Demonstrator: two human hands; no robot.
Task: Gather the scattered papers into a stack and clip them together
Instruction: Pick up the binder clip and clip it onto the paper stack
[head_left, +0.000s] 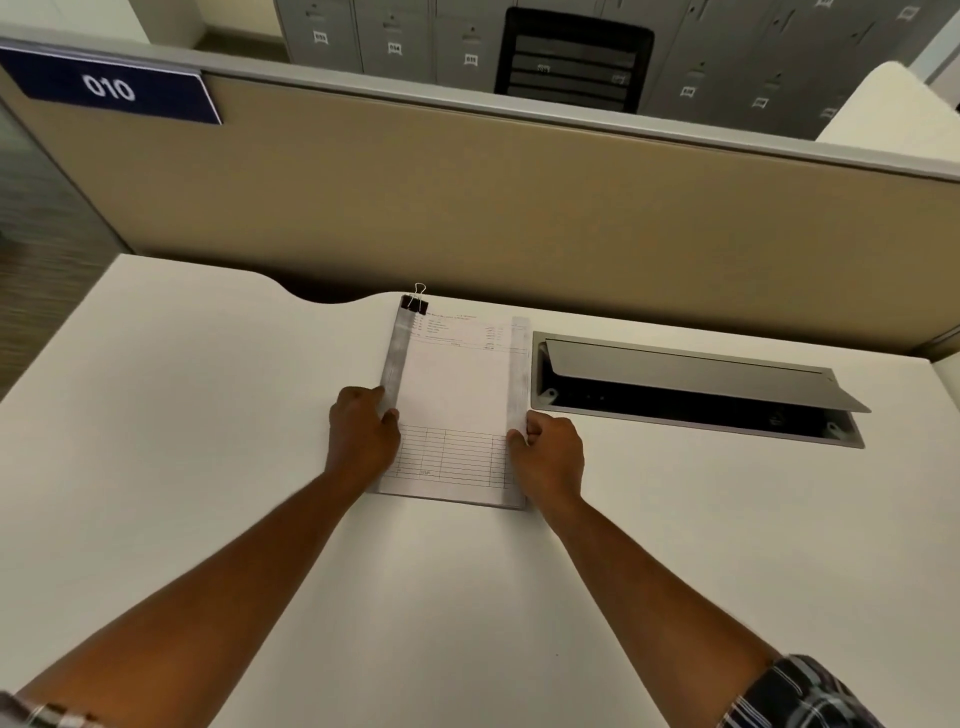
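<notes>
A stack of white printed papers lies on the white desk, its sheets squared up. A black binder clip with silver handles grips the stack's far left corner. My left hand holds the stack's left edge, thumb on top of the sheets. At the right edge my right hand pinches the papers the same way. The lower left corner of the stack is hidden under my left hand.
An open cable hatch with a raised grey lid is set into the desk just right of the papers. A beige partition with a blue "010" sign bounds the desk's far edge. Grey lockers stand beyond.
</notes>
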